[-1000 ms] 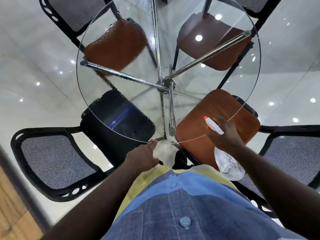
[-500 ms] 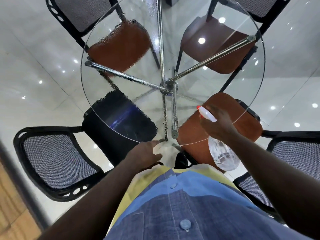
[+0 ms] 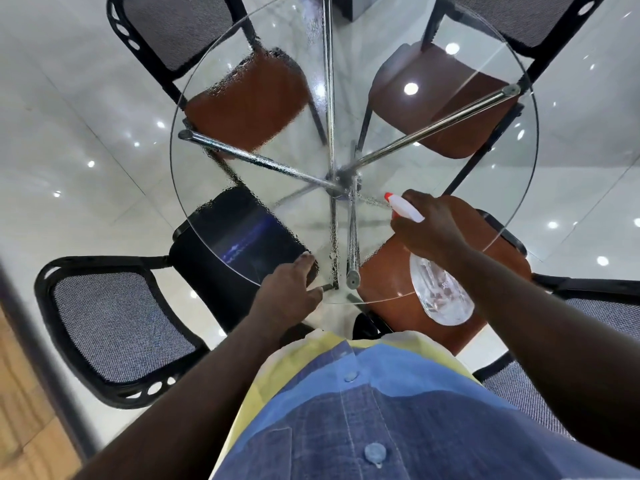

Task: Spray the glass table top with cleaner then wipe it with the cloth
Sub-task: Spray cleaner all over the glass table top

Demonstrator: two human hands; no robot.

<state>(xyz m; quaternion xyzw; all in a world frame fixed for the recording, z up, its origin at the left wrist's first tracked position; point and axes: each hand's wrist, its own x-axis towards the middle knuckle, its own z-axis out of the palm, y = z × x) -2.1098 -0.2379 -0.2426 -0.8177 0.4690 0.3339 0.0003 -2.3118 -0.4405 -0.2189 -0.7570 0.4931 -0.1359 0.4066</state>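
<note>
Glass, round and clear, makes up the counter [image 3: 498, 188], seen from above with the person standing at its 6 o'clock edge. Fine beads of cleaner [image 3: 221, 216] cover it from about 7 o'clock round to 12 o'clock and down the middle line towards the near rim. The sector from 1 to 5 o'clock looks dry, though glare makes that hard to confirm.

The right hand [image 3: 429, 230] is wrapped round the neck of a clear plastic spray bottle with a white head and red nozzle [image 3: 440, 292]. It holds the bottle above the glass at about 5 o'clock, nozzle aimed inward at the hub of the chrome legs [image 3: 341, 178]. The left hand [image 3: 287, 285] rests on the rim near 7 o'clock, fingers laid loosely and gripping nothing.

Spraying therefore seems a little over half done, and the right side probably needs covering next. No cloth is in view, and no wiped streaks show, so the wiping step appears not yet started.
</note>
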